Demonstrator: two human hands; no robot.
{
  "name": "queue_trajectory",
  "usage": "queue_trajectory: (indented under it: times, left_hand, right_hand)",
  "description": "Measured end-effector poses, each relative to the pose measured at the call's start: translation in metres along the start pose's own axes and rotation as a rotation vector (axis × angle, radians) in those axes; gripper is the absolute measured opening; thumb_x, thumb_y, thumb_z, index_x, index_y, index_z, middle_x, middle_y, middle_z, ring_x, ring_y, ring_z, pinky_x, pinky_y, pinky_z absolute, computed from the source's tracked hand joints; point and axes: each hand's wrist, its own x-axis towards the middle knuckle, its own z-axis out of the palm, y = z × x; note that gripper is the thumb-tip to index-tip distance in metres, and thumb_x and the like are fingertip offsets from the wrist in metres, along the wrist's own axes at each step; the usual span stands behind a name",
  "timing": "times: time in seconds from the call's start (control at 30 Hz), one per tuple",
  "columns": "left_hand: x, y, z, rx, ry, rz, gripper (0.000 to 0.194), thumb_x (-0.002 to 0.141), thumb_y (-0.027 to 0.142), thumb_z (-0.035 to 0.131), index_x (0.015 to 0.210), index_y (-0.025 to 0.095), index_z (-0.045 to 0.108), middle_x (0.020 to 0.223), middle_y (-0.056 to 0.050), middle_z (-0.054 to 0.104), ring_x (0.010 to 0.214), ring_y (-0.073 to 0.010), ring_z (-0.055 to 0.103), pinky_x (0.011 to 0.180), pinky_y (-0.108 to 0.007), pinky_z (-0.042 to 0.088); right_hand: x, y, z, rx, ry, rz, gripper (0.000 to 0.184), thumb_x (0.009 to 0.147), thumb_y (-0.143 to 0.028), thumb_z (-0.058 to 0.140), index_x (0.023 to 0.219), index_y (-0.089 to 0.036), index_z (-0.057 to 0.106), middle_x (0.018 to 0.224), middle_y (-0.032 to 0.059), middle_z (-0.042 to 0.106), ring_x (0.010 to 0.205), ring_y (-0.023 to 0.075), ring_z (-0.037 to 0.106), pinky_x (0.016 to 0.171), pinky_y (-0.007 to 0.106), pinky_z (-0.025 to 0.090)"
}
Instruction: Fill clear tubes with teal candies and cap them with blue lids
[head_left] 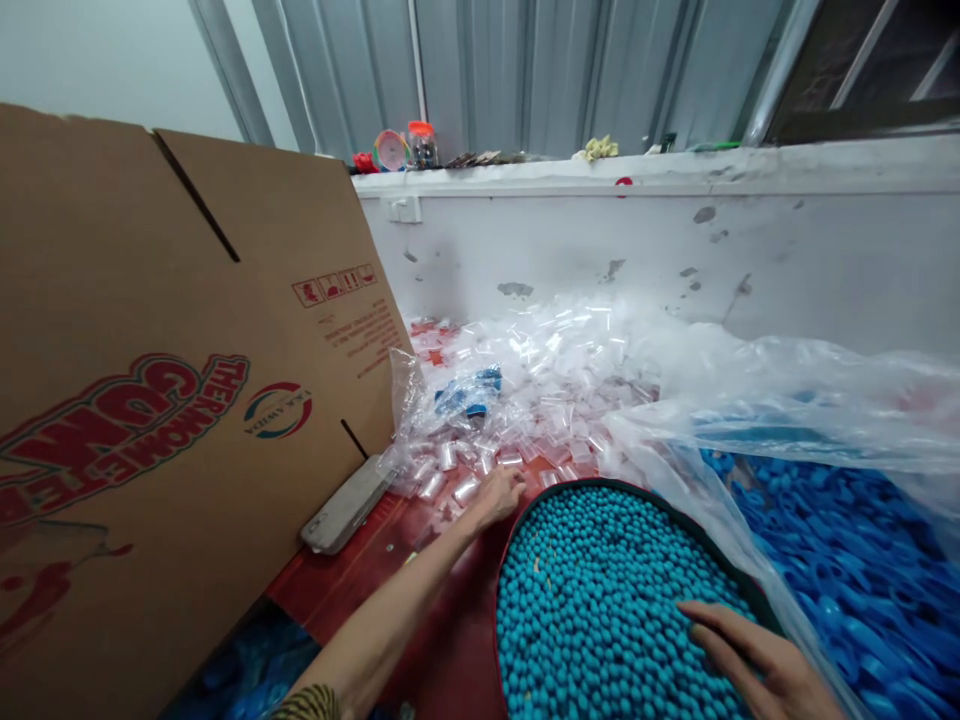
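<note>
Clear plastic cups [466,489] lie loose beside the left hand [498,496] and turquoise balls [600,590] beneath the right hand [757,660] (I cannot tell either's grip), with plenty seemingly left and nothing visibly finished.

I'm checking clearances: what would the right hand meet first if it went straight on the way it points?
Most likely the small blue balls just ahead of the right hand, though whether the fingertips touch them is unclear.
</note>
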Motion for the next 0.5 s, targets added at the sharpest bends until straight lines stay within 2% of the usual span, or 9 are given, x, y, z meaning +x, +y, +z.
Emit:
queue_trajectory:
  times: [0.1, 0.17, 0.2, 0.27, 0.33, 0.43, 0.5]
  left_hand:
    - [0.005, 0.001, -0.002, -0.062, 0.107, -0.027, 0.015, 0.076, 0.017, 0.043, 0.084, 0.014, 0.057, 0.089, -0.005, 0.057, 0.087, -0.0154, 0.052, 0.080, -0.027, 0.037]
    - [0.014, 0.001, -0.002, -0.119, 0.165, -0.085, 0.018, 0.077, 0.015, 0.038, 0.085, 0.013, 0.054, 0.084, -0.007, 0.057, 0.084, -0.0162, 0.052, 0.078, -0.028, 0.038]
    - [0.019, 0.001, -0.001, -0.153, 0.184, -0.116, 0.019, 0.077, 0.015, 0.037, 0.087, 0.013, 0.053, 0.081, -0.007, 0.057, 0.082, -0.0165, 0.053, 0.076, -0.028, 0.039]
    - [0.031, 0.003, 0.001, -0.232, 0.196, -0.170, 0.019, 0.077, 0.017, 0.038, 0.090, 0.013, 0.051, 0.077, -0.006, 0.056, 0.076, -0.0161, 0.054, 0.070, -0.028, 0.041]
    - [0.043, 0.007, 0.004, -0.322, 0.171, -0.217, 0.021, 0.078, 0.021, 0.039, 0.094, 0.014, 0.049, 0.073, -0.005, 0.055, 0.068, -0.0147, 0.054, 0.062, -0.026, 0.043]
    - [0.062, 0.015, 0.014, -0.462, 0.090, -0.290, 0.029, 0.080, 0.028, 0.038, 0.105, 0.013, 0.043, 0.070, -0.003, 0.053, 0.055, -0.0108, 0.051, 0.052, -0.023, 0.043]
    - [0.074, 0.019, 0.024, -0.549, 0.033, -0.315, 0.040, 0.080, 0.030, 0.039, 0.117, 0.017, 0.032, 0.073, -0.002, 0.053, 0.052, -0.0081, 0.049, 0.050, -0.022, 0.043]
  right_hand:
    - [0.065, -0.023, 0.008, 0.106, -0.119, -0.017, 0.024, 0.080, -0.030, 0.045, 0.099, -0.026, 0.059, 0.096, 0.0003, 0.064, 0.088, 0.0149, 0.059, 0.079, 0.022, 0.048]
    - [0.118, -0.023, 0.024, 0.168, -0.170, -0.048, 0.027, 0.080, -0.027, 0.042, 0.103, -0.023, 0.057, 0.103, 0.0027, 0.060, 0.095, 0.0165, 0.056, 0.086, 0.028, 0.044]
    - [0.145, -0.017, 0.033, 0.177, -0.167, -0.034, 0.029, 0.080, -0.026, 0.041, 0.105, -0.020, 0.056, 0.104, 0.0042, 0.060, 0.095, 0.0169, 0.056, 0.085, 0.029, 0.044]
    - [0.195, 0.005, 0.051, 0.069, -0.118, 0.104, 0.033, 0.079, -0.022, 0.038, 0.109, -0.016, 0.053, 0.107, 0.0075, 0.059, 0.096, 0.0173, 0.056, 0.082, 0.029, 0.045]
    - [0.232, 0.033, 0.066, -0.002, -0.096, 0.187, 0.036, 0.078, -0.018, 0.036, 0.109, -0.009, 0.052, 0.108, 0.0129, 0.057, 0.097, 0.0209, 0.055, 0.081, 0.032, 0.044]
    - [0.261, 0.069, 0.082, -0.069, -0.122, 0.276, 0.037, 0.078, -0.017, 0.033, 0.107, -0.003, 0.052, 0.104, 0.0166, 0.058, 0.096, 0.0241, 0.054, 0.080, 0.035, 0.043]
    - [0.267, 0.084, 0.095, -0.098, -0.156, 0.293, 0.038, 0.080, -0.021, 0.035, 0.111, -0.004, 0.049, 0.110, 0.0162, 0.055, 0.102, 0.0235, 0.050, 0.083, 0.034, 0.040]
